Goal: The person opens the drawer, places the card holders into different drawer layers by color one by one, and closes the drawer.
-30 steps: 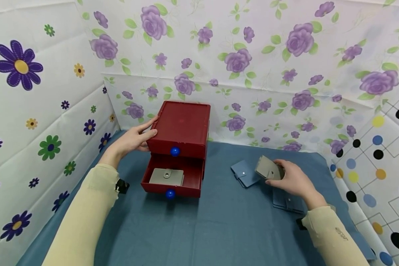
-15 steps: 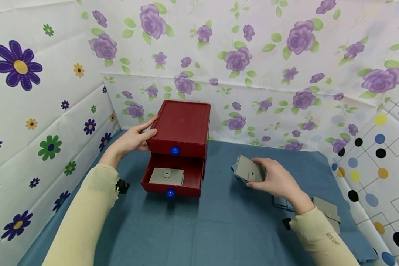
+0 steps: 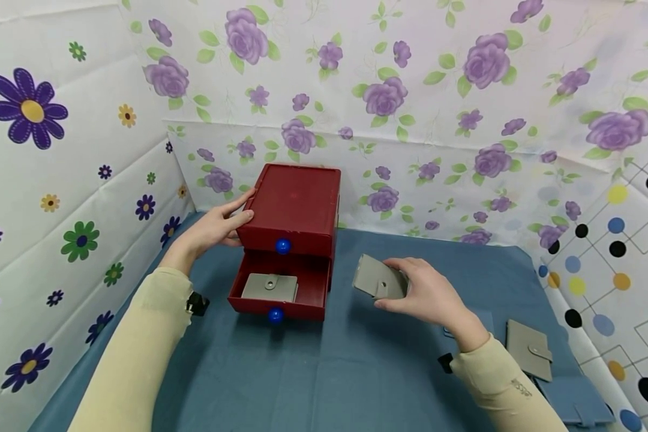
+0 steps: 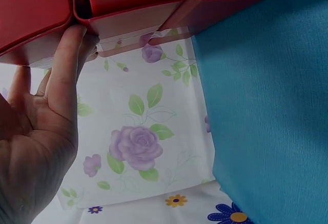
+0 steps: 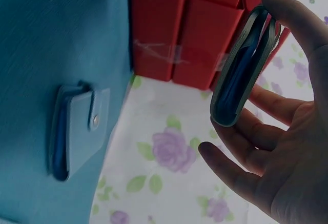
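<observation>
My right hand (image 3: 429,294) pinches a grey snap-closure wallet (image 3: 382,279) between thumb and fingers, above the table and right of the red drawer unit (image 3: 297,198). From the right wrist view, the held wallet (image 5: 243,67) is seen edge-on with its blue inner side showing. My left hand (image 3: 210,231) rests on the unit's left side, thumb over the top edge. Straight fingers (image 4: 66,75) lie against that side in the left wrist view. The lower drawer (image 3: 313,300) is pulled out, with another grey wallet (image 3: 270,287) lying in its left part.
On the blue-covered table (image 3: 329,372), a grey wallet (image 3: 529,351) and a blue wallet (image 3: 575,399) lie at the right. Another blue wallet (image 3: 483,321) is partly hidden by my right wrist. The right wrist view shows a blue wallet (image 5: 82,131) near the back wall.
My right hand has carried the grey wallet leftward toward the drawer unit, passing over a blue wallet. More wallets at the right have come into view. The left hand stays put.
</observation>
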Demonstrator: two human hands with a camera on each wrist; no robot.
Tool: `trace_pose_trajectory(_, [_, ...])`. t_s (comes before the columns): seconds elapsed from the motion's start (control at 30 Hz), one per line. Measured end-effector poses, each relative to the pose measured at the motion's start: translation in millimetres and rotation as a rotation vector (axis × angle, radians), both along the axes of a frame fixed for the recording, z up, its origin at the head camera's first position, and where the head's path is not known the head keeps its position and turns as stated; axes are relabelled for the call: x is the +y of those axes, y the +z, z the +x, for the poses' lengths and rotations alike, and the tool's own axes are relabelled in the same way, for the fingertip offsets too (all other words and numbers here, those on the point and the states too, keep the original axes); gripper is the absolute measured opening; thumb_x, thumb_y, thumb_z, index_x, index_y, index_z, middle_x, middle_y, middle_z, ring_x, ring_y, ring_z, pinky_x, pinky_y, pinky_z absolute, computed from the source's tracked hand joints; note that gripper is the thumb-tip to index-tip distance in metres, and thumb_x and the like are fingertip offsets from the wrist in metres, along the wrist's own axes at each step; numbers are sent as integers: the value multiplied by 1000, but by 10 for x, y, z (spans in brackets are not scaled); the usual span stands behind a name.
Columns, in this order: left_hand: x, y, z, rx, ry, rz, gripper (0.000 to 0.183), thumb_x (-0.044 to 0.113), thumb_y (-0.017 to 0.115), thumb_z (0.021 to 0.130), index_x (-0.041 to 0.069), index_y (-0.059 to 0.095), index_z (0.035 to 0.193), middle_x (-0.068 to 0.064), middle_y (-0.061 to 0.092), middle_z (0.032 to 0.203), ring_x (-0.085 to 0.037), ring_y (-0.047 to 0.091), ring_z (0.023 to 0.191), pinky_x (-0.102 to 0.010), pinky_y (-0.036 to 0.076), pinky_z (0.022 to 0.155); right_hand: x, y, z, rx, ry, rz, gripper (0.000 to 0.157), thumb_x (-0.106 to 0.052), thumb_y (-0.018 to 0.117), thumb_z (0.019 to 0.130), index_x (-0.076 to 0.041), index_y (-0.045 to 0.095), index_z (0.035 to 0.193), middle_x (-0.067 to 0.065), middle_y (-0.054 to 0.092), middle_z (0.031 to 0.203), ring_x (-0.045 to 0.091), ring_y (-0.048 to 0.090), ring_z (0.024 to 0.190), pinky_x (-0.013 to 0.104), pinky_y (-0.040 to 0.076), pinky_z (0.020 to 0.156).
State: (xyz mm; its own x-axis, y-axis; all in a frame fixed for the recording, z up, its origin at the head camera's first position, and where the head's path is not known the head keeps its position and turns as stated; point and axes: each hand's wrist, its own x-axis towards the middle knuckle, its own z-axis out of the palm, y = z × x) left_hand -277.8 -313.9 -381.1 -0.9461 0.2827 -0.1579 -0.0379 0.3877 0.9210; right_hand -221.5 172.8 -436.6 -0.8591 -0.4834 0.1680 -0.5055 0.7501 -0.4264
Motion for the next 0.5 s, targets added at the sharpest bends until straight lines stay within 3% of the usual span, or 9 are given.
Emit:
trace_pose_trajectory(0.27, [-10, -18, -1, 2, 2, 4, 72, 52, 57, 110, 51, 16, 169, -17, 24, 174, -43, 66, 126, -48, 61, 95, -174, 88, 34, 35, 27, -3, 90, -72, 86, 78, -20, 64, 148, 5, 67, 132, 21, 58, 106, 38, 52, 72])
trace_pose_trajectory(0.5, [-1, -18, -17, 8, 5, -2, 73, 55, 58, 108, 52, 17, 169, -17, 26, 174, -43, 63, 131, -53, 58, 98, -319, 157, 24, 52, 47, -23, 94, -71, 85, 79, -20, 58, 154, 4, 66, 132, 22, 59, 111, 38, 53, 75])
